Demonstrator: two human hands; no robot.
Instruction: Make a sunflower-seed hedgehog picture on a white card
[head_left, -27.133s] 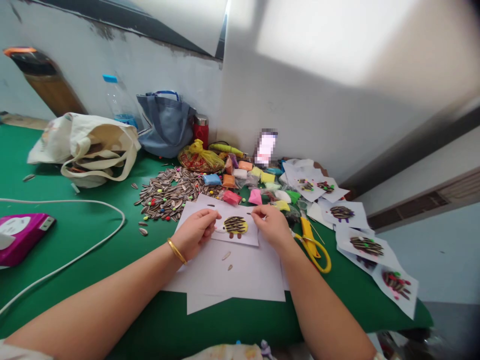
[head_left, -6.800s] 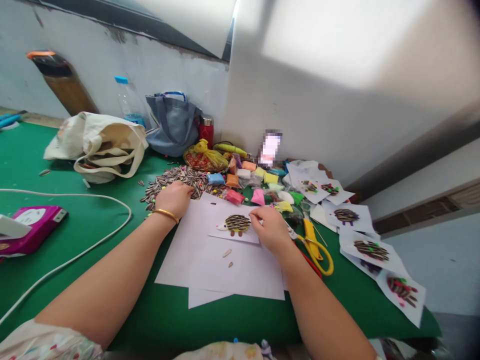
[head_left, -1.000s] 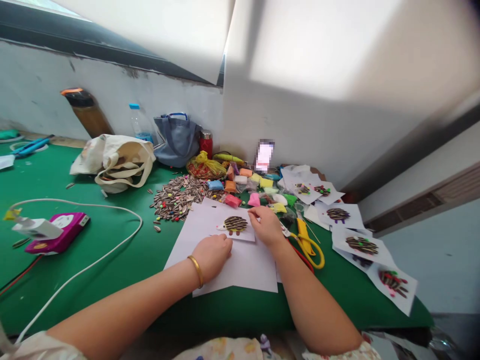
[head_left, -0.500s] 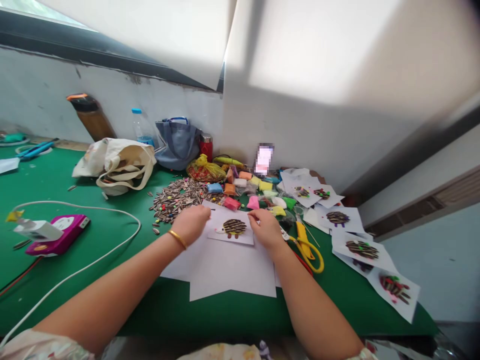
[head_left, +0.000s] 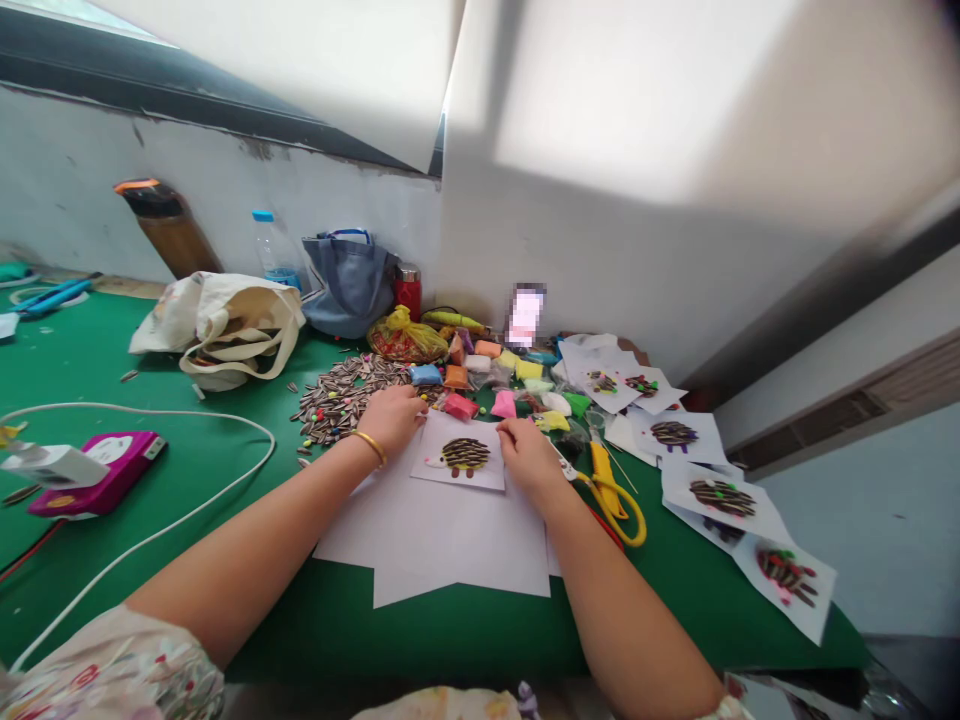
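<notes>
A white card (head_left: 426, 468) bears a hedgehog picture (head_left: 465, 457) with striped sunflower seeds as spines, a yellow body and brown feet. My left hand (head_left: 391, 418), with a gold bangle (head_left: 370, 447) at the wrist, has its bent fingers at the card's upper left corner; its thumb is hidden. At the upper right edge, my right hand (head_left: 529, 452) pinches the card between thumb and fingers. Beneath the card lie overlapping blank white sheets (head_left: 457, 545). A heap of sunflower seeds (head_left: 330, 400) mixed with small coloured balls lies beyond my left wrist.
Packets of coloured clay (head_left: 459, 405) lie behind the card. Yellow-handled scissors (head_left: 634, 520) and a yellow cutter (head_left: 606, 480) sit right of my right hand. Several hedgehog cards (head_left: 724, 497) line the right side. A phone (head_left: 525, 315) leans on the wall; a white cable (head_left: 187, 530) crosses the left.
My left hand has shifted up slightly and its fingers reach further forward. The card's left side has turned slightly. My right hand stays at the right edge. The view has shifted a little.
</notes>
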